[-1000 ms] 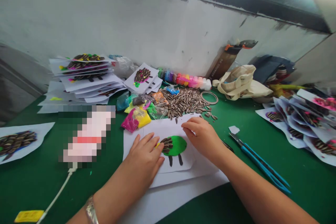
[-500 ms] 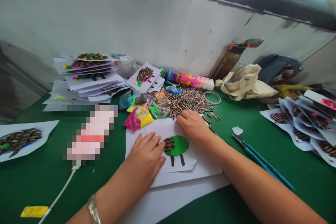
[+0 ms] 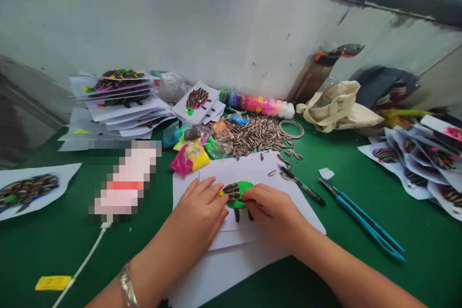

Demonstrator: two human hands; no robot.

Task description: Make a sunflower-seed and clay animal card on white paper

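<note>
A green oval [image 3: 246,187] on white paper [image 3: 234,238] has dark striped seeds [image 3: 232,193] on its left part and two dark legs below. My left hand [image 3: 202,211] lies spread on the paper at the oval's left, holding nothing. My right hand [image 3: 272,207] pinches at the oval's right side, fingertips close to its surface; whatever is between them is too small to name. Behind the paper is a heap of sunflower seeds [image 3: 258,134], with a few loose seeds on the paper's upper right.
Blue tweezers [image 3: 364,221] and a dark pen-like tool [image 3: 303,185] lie at the right. Bags of coloured clay [image 3: 189,159] sit behind the paper. Stacked seed pictures [image 3: 133,115] stand back left, more [image 3: 418,163] at right. A cable [image 3: 84,262] runs front left.
My right hand has come from the seed heap's near edge down to the green oval, its fingers now pinched. The dark tool and loose seeds are uncovered. My left hand stays nearly in place.
</note>
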